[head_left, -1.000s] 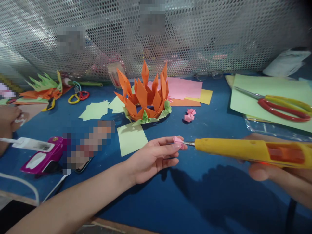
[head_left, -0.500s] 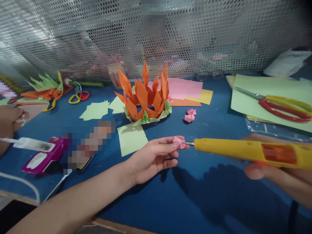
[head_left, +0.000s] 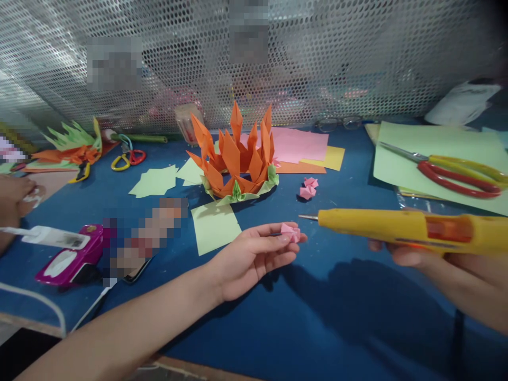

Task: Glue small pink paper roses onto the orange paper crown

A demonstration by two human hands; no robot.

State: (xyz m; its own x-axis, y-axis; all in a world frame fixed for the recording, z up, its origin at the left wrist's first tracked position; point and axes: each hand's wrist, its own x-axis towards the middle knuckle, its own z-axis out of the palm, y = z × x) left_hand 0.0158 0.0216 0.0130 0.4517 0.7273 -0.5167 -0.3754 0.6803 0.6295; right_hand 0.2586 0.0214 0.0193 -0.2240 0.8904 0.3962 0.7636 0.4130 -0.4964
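Note:
Between the thumb and fingers of my left hand [head_left: 257, 254] is a small folded pink paper flower [head_left: 291, 233]. My right hand [head_left: 432, 270] grips a yellow soldering iron [head_left: 381, 225] with an orange window in its body, or a glue gun of that shape. Its metal tip points left, a little above and apart from the flower. Two more folded pink pieces [head_left: 308, 188] lie on the blue table beyond. Behind my left hand stands an orange origami crown of pointed petals [head_left: 232, 153] with green leaves round its base.
Red-and-yellow scissors [head_left: 460, 174] rest on green paper sheets [head_left: 397, 135] at the right. Pink sheets [head_left: 304, 143] and green squares [head_left: 216, 227] lie around the crown. At left are a purple device [head_left: 75, 254], a cable and another person's hand [head_left: 16, 196]. A perforated metal panel [head_left: 301, 58] stands behind.
The yellow tool's tip has drawn up and away from the pink flower, which it was touching or nearly touching. My left hand keeps its hold with slightly shifted fingers.

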